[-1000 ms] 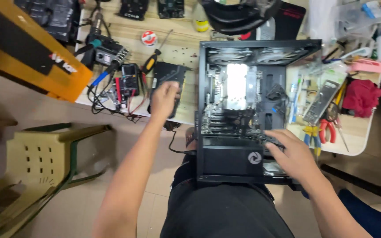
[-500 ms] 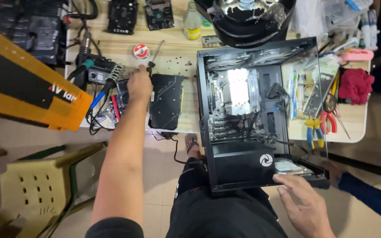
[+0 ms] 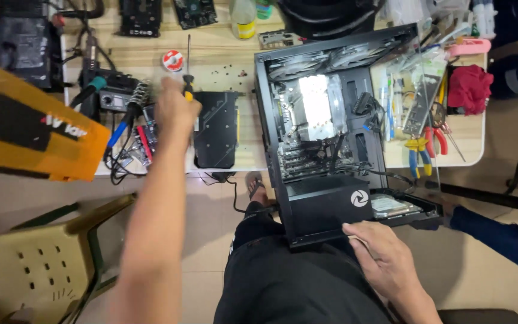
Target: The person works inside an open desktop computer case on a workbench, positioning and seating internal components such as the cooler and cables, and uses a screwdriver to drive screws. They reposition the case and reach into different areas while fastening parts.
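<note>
The left hand (image 3: 175,109), arm stretched out over the table (image 3: 223,66), is closed around a screwdriver (image 3: 187,67), shaft pointing away; the right hand (image 3: 385,259) rests open, holding nothing, against the open computer case (image 3: 325,207).

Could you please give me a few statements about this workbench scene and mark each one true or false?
1. The left hand grips a screwdriver with a yellow and black handle. True.
2. The right hand rests on the red cloth. False: it rests at the near bottom corner of the computer case; the red cloth lies far off on the table.
3. The computer case lies open, its inside showing. True.
4. The graphics card sits inside the case. False: it lies on the table, left of the case.
5. Pliers lie to the right of the case. True.
</note>
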